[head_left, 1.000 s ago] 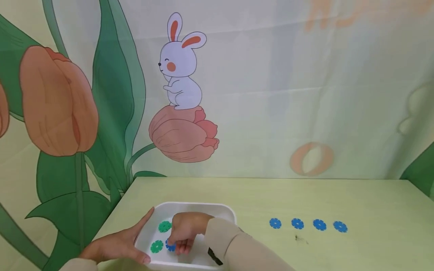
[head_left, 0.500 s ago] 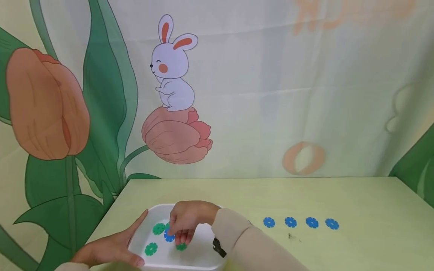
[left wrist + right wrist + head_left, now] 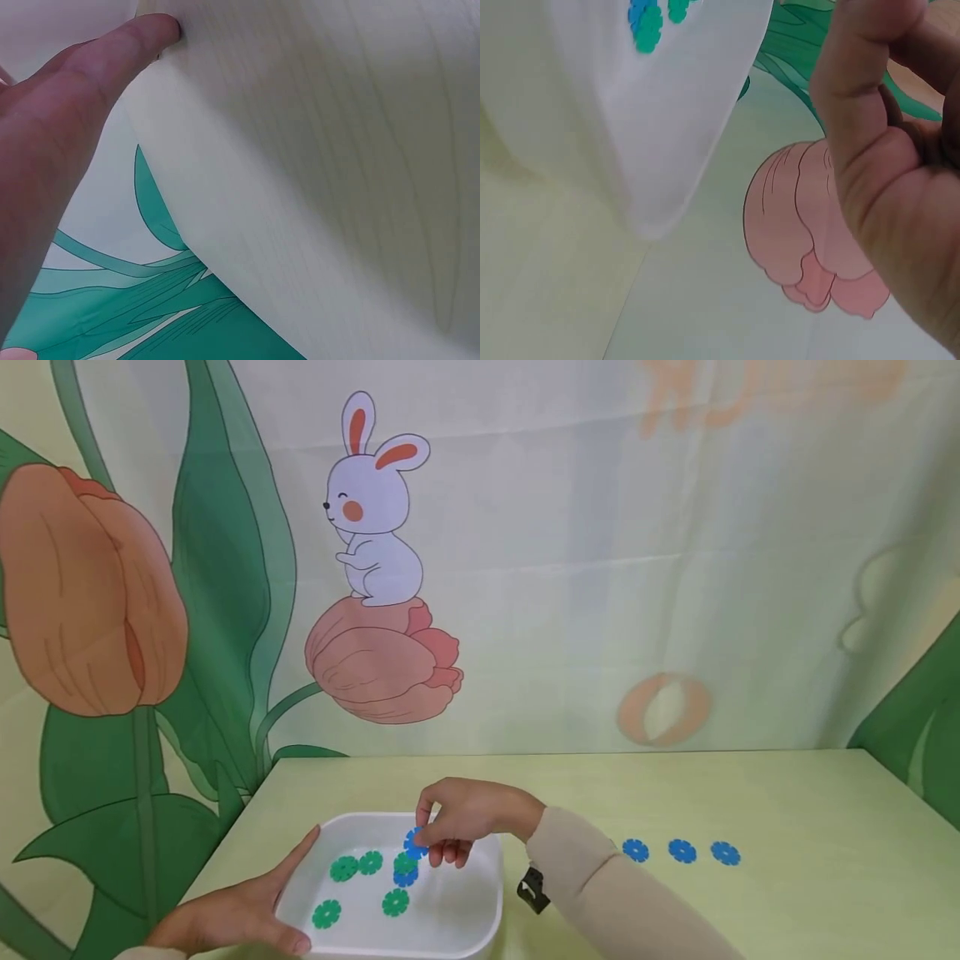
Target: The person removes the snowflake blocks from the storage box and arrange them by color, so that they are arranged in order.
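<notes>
We see right hand (image 3: 467,817) pinching blue disc (image 3: 412,840) over white bin (image 3: 453,918), disc row (image 3: 682,852) to its right; left hand (image 3: 251,910) spread against bin's left end.

A tray (image 3: 450,912) is set on the desk (image 3: 795,802) with discs (image 3: 327,913) inside, its left end touched by the left hand (image 3: 243,910), a single disc (image 3: 412,841) held over it by the right hand (image 3: 474,812). A row of discs (image 3: 682,851) is laid to its right; behind, a cloth (image 3: 540,610) is hung.
</notes>
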{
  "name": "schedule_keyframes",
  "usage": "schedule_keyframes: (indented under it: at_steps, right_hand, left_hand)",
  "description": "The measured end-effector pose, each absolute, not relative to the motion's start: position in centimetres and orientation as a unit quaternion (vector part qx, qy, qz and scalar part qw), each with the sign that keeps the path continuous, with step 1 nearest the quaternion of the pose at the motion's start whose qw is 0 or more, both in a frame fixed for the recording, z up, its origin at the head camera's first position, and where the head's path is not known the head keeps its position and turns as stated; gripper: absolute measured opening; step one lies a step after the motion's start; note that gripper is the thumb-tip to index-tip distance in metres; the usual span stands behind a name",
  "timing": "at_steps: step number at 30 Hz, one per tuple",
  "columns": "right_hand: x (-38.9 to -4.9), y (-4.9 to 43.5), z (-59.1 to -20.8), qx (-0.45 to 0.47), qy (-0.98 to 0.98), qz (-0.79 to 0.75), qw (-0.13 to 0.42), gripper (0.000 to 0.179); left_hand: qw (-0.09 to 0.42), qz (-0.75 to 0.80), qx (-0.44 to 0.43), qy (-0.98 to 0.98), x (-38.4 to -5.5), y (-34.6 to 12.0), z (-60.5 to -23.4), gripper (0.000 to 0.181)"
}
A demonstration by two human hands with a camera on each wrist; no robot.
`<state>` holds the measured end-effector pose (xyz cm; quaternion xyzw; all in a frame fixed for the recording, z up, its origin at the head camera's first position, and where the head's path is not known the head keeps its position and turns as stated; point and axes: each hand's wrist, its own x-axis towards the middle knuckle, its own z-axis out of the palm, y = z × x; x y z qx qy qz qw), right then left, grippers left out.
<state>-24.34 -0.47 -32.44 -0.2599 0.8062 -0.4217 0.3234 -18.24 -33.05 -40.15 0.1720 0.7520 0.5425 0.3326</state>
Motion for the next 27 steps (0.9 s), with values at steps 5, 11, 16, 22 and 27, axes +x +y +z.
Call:
schedule_keyframes:
  at_steps: [5, 11, 16, 22, 27]
  right_hand:
    - [-24.5, 1.4, -32.5, -0.255, 0.811, -0.429, 0.306, 0.011]
    - [-24.5, 3.3, -32.6, -0.26, 0.809, -0.435, 0.297, 0.013]
    - [-24.2, 4.7, -32.9, -0.26, 0.803, -0.449, 0.293, 0.015]
    - [-24.2, 6.4, -33.1, -0.247, 0.801, -0.465, 0.285, 0.016]
    - [-24.3, 7.8, -32.9, -0.243, 0.796, -0.482, 0.274, 0.019]
  left_hand:
    - [0.331, 0.54, 0.173, 0.754, -18.2, -33.0, -40.1, 0.125]
    - [0.332, 0.54, 0.169, 0.755, -18.3, -33.0, -40.2, 0.124]
    - [0.328, 0.533, 0.172, 0.761, -18.1, -33.0, -40.3, 0.124]
    - [0.325, 0.514, 0.16, 0.778, -18.2, -33.0, -40.1, 0.125]
    - [0.311, 0.491, 0.155, 0.799, -18.1, -32.9, -39.6, 0.127]
